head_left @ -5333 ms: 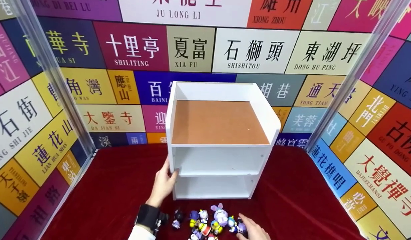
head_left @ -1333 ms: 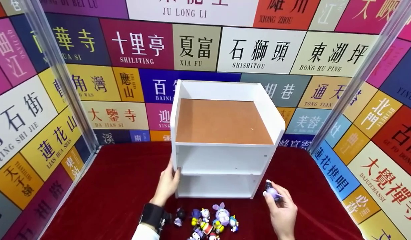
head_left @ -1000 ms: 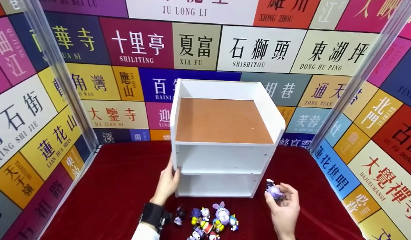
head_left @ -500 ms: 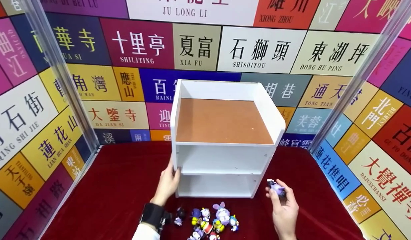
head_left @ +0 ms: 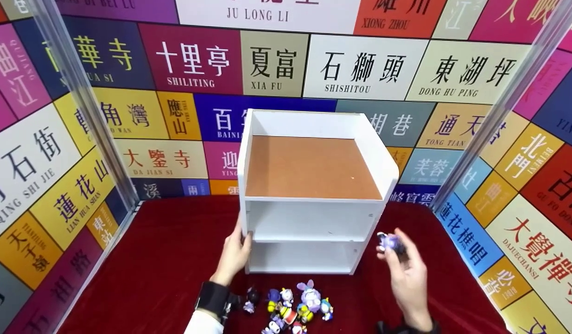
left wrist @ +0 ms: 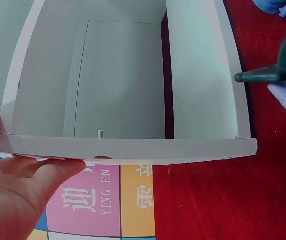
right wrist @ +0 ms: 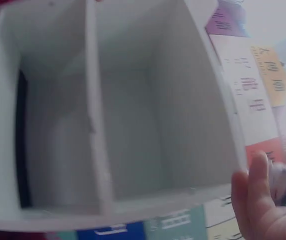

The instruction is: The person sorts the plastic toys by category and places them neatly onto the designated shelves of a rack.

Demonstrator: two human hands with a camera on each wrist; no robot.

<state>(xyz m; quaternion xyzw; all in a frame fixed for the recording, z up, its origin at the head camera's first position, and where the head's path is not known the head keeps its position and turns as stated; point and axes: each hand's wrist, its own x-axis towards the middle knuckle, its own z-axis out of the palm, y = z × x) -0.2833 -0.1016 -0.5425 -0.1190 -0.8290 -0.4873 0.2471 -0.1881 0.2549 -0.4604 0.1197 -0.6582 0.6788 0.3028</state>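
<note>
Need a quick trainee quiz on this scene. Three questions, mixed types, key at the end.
1. True or false: the left hand hangs clear of the white, boxy, panel-built shelf unit.
2. What does the right hand hold?
3. The loose cluster of small, multicoloured toy figures lies: (a) on the unit's top, (b) in front of the unit, (c) inside it.

Key: 1. False; it grips the side panel. 2. A small purple, white and black toy figure. 3. b.

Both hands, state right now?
Left hand: grips the white shelf unit at its left side.
Right hand: holds a small purple figurine.
</note>
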